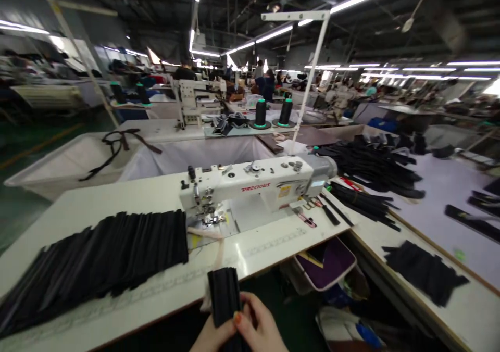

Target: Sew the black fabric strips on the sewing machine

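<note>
Starting at the far left, there's a white cloth-sided bin [35, 170], a dark strap [117, 149] looped loosely over its rim, and straight across to the near left it's a big one: a long row of black strips [113, 253], packed side by side over the white sewing table [97, 198] and reaching the left edge of view. Into the near middle now, and here's the action! The left hand [213, 336] has its fingers closed around the lower part of a stack of black strips [224, 294], held up just off the table's near edge, top end pointing away toward the machine. Beyond it sits the white sewing machine [250, 185], "PRECIOUS" in red along its arm, the needle end to the left, well apart from the stack. The right hand [260, 326] is in there too, bent fingers and thumb gripping the stack's right side, a bright orange nail showing. Far behind, two black thread cones [286, 112] stand upright by a white pole [312, 71]. Moving right, a black-handled tool [331, 214] lies near the table's right end, with a purple-lined bin [328, 263] tucked below. And on the right-hand table [441, 185], a broad heap of black strips [367, 167] sprawls at the far side, while a smaller pile [425, 271] lies nearer.
</note>
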Tool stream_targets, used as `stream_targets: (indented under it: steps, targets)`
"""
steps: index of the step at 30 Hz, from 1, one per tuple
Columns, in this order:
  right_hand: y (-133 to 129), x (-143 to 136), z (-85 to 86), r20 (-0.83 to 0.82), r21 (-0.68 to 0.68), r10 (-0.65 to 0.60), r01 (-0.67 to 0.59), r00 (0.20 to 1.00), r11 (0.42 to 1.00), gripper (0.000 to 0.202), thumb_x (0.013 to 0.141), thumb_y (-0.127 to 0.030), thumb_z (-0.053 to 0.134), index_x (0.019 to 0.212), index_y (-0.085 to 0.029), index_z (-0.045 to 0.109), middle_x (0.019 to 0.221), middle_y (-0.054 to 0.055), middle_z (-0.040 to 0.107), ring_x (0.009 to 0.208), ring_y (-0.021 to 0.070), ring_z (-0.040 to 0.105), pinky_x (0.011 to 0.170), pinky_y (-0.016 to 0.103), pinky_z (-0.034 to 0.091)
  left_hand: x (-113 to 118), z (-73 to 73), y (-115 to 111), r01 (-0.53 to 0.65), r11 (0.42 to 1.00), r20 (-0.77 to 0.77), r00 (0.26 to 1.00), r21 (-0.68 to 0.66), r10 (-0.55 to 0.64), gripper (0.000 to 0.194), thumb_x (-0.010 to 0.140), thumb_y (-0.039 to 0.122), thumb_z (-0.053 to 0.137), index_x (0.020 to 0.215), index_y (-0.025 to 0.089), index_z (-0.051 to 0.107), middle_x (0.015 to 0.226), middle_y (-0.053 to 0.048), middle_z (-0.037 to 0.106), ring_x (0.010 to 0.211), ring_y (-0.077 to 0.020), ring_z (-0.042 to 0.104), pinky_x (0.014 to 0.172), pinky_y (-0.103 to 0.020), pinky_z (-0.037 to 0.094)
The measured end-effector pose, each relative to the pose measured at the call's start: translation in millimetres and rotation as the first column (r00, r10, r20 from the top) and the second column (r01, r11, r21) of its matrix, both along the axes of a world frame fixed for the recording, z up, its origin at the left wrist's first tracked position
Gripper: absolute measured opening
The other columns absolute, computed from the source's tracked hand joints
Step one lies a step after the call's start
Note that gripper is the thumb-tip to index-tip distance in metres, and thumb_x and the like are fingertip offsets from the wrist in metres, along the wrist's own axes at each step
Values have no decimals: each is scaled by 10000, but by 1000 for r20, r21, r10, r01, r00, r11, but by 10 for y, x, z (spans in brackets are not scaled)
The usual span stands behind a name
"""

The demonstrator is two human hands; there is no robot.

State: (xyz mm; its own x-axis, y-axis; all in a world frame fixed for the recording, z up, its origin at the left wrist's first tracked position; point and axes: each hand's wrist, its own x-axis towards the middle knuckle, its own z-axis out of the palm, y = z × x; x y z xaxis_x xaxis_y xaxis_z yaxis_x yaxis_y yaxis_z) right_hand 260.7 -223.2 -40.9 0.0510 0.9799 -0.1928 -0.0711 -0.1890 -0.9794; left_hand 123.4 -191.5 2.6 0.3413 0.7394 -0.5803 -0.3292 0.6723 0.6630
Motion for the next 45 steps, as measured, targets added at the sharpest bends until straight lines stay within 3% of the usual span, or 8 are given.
stream_targets:
  steps: [4, 9, 18, 25, 31, 35, 38, 45]
  targets:
    - [63, -376, -47, -73, -16, -90, 89, 993, 996, 480, 758, -651, 698, 894, -194, 640, 709, -3, 545, 638, 154, 474, 624, 269, 390, -169, -28, -42, 13, 989, -51, 999, 148, -6, 557, 516, 413, 936, 955, 126, 750, 1018, -179, 739, 1056, -398, 643, 934, -451, 482]
    - [91, -359, 20, -77, -54, -17, 13, 997, 998, 473, 776, -655, 678, 755, -193, 580, 638, -38, 435, 590, 125, 385, 579, 253, 326, -324, -81, -98, -51, 997, 83, 996, 60, 46, 650, 522, 433, 927, 1054, 109, 743, 1055, -206, 735, 1079, -419, 644, 989, -503, 459]
    - [25, -327, 50, -49, -40, -30, 28, 998, 999, 455, 821, -631, 641, 745, -185, 586, 683, -1, 512, 656, 157, 455, 638, 279, 386, -331, -3, -82, -61, 998, 65, 996, -7, 61, 597, 509, 394, 935, 1004, 108, 761, 985, -186, 756, 1041, -410, 667, 1033, -502, 432]
    - [51, -396, 180, -223, -181, -219, 181, 950, 967, 523, 634, -677, 772, 658, -198, 563, 626, -10, 548, 595, 146, 502, 590, 266, 428, -314, 33, -99, -71, 996, 60, 995, -47, 74, 574, 498, 384, 945, 977, 126, 762, 908, -150, 756, 910, -339, 697, 904, -424, 507]
    - [112, -298, 249, -380, -321, -321, 202, 868, 925, 569, 648, -729, 726, 780, -210, 533, 523, -52, 529, 357, 83, 431, 368, 204, 352, -343, 22, -114, -15, 999, 41, 999, -37, 17, 408, 571, 360, 921, 868, 142, 746, 745, -72, 714, 676, -203, 649, 674, -312, 529]
    - [109, -278, 274, -333, -284, -182, 86, 925, 955, 550, 618, -632, 818, 823, -204, 540, 557, -66, 534, 364, 43, 362, 332, 159, 250, -329, 35, -102, 34, 999, 45, 998, 14, -35, 426, 587, 404, 906, 881, 134, 755, 779, -99, 725, 735, -249, 668, 694, -335, 530]
    - [104, -315, 299, -277, -233, -69, 3, 958, 973, 529, 593, -560, 867, 823, -202, 553, 528, -99, 461, 402, 43, 334, 381, 172, 279, -312, 46, -89, 63, 996, 68, 995, 58, -67, 566, 580, 450, 898, 1023, 131, 750, 907, -143, 751, 877, -340, 691, 842, -430, 521]
    - [163, -287, 238, -166, -213, -61, 25, 984, 977, 443, 587, -483, 865, 723, -181, 571, 589, -58, 494, 548, 102, 437, 535, 228, 353, -317, -38, -101, 44, 997, 156, 986, 56, -52, 748, 553, 420, 915, 1217, 163, 688, 1146, -185, 724, 1135, -430, 620, 1020, -532, 444]
